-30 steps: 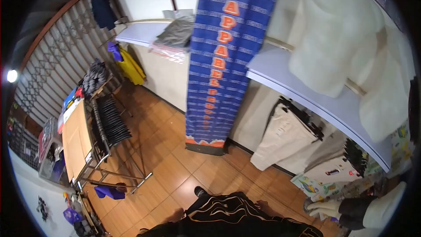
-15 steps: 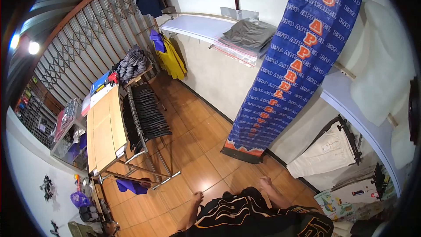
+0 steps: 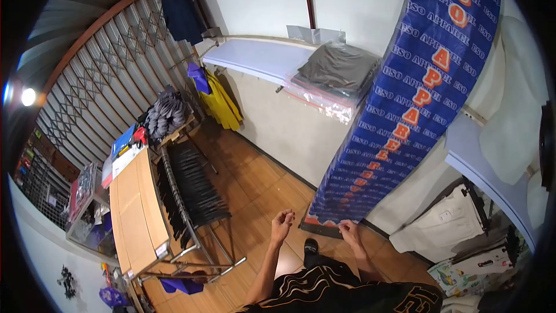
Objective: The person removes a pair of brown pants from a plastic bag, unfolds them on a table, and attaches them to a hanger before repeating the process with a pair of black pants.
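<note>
1. Nearest is the wearer's black jersey [image 3: 341, 284], soft cloth with wavy gold lines, below the foot of the ESO Apparel banner [image 3: 399, 116]
2. Left of that banner's foot, the left hand [image 3: 282, 226] hangs in mid-air, fingers loosely curled short of a fist, nothing visible in it
3. In front of the banner's lower end, the right hand [image 3: 349, 232] is likewise half curled around nothing visible; whether it touches the banner, I cannot tell
4. Left of the banner, a smooth tan board [image 3: 136, 214] lies flat, probably as a worktop, beside dark hanging pieces [image 3: 200, 191] ranked closely, presumably to save room
5. The banner itself, tall, blue and slightly glossy, stands against the wall, likely so its lettering reads from afar
6. Right of it, cream trousers [image 3: 437, 223] hang from a black hanger, probably to stay uncreased
7. Beyond its left edge, a lilac shelf [image 3: 249, 55] bears folded grey garments [image 3: 341, 66] in crinkly clear plastic, presumably against dust
8. Farthest left of it stands a ribbed metal folding gate [image 3: 110, 75]
</note>
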Available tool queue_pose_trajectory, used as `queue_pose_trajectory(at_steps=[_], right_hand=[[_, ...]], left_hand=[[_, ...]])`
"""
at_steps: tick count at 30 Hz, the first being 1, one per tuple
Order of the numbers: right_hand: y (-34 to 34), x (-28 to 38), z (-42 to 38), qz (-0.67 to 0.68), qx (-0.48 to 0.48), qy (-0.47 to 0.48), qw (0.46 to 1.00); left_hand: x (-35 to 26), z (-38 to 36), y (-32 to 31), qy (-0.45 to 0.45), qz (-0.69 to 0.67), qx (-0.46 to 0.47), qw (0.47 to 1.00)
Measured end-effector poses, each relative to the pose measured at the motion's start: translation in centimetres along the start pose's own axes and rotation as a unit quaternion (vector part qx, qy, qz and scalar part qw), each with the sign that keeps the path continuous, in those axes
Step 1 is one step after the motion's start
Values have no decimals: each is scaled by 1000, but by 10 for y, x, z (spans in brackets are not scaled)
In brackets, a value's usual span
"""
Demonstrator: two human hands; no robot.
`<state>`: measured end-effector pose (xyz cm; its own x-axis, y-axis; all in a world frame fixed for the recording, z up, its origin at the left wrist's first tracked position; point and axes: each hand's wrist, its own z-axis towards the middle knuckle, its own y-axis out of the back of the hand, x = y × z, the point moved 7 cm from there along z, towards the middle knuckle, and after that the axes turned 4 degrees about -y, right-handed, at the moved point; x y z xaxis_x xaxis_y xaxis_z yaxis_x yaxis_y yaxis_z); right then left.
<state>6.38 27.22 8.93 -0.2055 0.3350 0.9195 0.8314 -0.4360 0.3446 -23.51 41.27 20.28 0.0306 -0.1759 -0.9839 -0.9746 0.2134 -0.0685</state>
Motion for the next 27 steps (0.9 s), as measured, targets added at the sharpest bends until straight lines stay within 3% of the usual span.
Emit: queue_pose_trajectory(at_steps=[5,6,9,16,21,27], right_hand=[[27,140,71,15,-41,69,997],[29,152,92,88,-61,82,991],[56,264,104,137,-91,112,980],[117,427,133,98,-232,260,932],[130,482,165,56,-290,316,902],[127,501,205,-16,-332,221,917]], left_hand=[[-102,88,-19,-79,10,35,996],[-124,103,-23,-101,10,41,994],[-183,135,-32,-153,25,64,986],[-308,211,-73,-272,4,134,953],[-391,257,-113,-346,48,170,921],[-439,316,-150,-435,122,179,874]])
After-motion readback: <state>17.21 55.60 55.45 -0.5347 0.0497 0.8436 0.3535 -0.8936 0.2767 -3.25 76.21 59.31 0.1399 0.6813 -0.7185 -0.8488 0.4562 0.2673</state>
